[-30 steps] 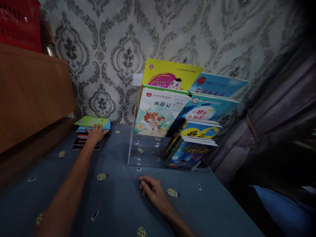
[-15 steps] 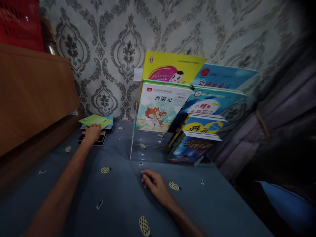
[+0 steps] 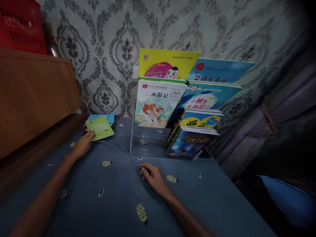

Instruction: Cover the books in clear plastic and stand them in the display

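Observation:
My left hand (image 3: 84, 143) is closed on the lower left edge of a thin green book (image 3: 101, 127). That book lies slanted on top of a small pile at the table's back left. A blue book (image 3: 108, 117) shows from under it, and dark covers below are mostly hidden. My right hand (image 3: 151, 176) rests on the table in front of a clear book stand (image 3: 148, 146), fingers loosely curled, thumb apart, nothing in it. The stand holds a white-topped storybook (image 3: 155, 108), a yellow book (image 3: 168, 57) behind it, and several blue books (image 3: 195, 141) on its right side.
A dark blue patterned cloth (image 3: 118, 204) covers the table. Along the left runs a wooden cabinet (image 3: 37, 89) with a red basket (image 3: 22, 29) on top. Patterned wallpaper (image 3: 103, 65) rises behind, and a curtain (image 3: 254, 131) hangs at the right.
My left hand has shifted from the green book's near side to its lower left edge. The book has turned and slid slightly right and nearer. My right hand stays almost still.

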### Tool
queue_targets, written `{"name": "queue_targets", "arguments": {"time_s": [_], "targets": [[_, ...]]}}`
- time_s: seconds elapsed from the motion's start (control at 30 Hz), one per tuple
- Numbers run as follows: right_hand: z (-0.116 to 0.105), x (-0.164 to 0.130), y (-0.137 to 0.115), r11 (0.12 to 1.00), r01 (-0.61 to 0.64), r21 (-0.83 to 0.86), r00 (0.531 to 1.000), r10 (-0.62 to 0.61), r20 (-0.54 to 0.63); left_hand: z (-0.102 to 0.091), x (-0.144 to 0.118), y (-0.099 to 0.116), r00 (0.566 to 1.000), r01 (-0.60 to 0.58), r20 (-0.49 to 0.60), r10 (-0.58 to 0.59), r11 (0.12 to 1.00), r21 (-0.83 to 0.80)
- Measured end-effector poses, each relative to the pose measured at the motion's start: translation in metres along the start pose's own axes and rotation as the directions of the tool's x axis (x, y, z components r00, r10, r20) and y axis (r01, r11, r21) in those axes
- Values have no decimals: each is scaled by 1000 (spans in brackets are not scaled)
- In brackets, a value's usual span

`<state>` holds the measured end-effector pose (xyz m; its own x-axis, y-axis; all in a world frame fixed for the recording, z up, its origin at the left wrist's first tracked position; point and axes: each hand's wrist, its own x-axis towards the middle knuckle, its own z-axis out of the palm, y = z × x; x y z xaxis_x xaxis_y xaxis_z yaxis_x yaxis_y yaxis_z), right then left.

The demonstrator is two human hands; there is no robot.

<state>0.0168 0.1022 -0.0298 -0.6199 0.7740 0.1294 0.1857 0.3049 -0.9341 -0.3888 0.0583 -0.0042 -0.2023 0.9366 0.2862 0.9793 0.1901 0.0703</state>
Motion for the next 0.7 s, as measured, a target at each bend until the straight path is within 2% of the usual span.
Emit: {"name": "queue_targets", "arguments": {"time_s": [0.13, 0.23, 0.37, 0.53, 0.6, 0.7], "targets": [[0, 0, 2, 1000, -7, 11, 1000, 7, 3, 9, -25, -28, 999, 37, 26, -35, 996, -76], [0, 0, 2, 1000, -23, 11, 1000, 23, 10, 6, -23, -38, 991, 133, 19, -132, 987, -88], [0, 0, 1, 1000, -31, 1, 999, 31, 17, -5, 9, -21, 966, 250, -49, -254, 965, -83], [-1, -2, 0, 1000, -11, -13, 1000, 11, 6, -8, 59, 12, 939, 337, -54, -339, 940, -54], [-1, -2, 0, 1000, -16, -9, 1000, 16, 8, -4, 74, 15, 932, 361, -16, -362, 931, -61], [-1, -2, 1, 1000, -27, 0, 1000, 27, 14, 3, 87, 6, 917, 399, 50, -396, 914, -70]]}}
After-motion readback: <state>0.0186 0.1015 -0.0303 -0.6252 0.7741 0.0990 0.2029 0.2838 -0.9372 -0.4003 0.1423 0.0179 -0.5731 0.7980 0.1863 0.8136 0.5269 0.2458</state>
